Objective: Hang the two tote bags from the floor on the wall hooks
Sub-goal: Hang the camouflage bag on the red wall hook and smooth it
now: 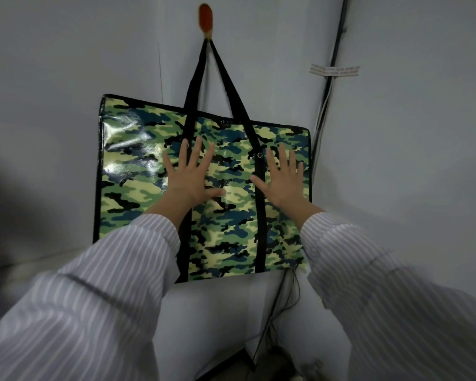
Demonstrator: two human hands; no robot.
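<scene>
A green camouflage tote bag (pixel 138 171) with black trim hangs flat against the pale wall. Its black straps (pixel 195 78) run up to an orange wall hook (pixel 205 20). My left hand (pixel 193 174) lies flat on the bag's middle with fingers spread. My right hand (pixel 282 177) lies flat on the bag's right part, fingers spread too, just right of a black strap. Neither hand grips anything. A second bag is not in view.
A room corner lies to the right, with black and white cables (pixel 327 86) running down it and a taped label (pixel 334 70). More cables (pixel 280 306) hang below the bag. A dark object (pixel 226 367) sits on the floor.
</scene>
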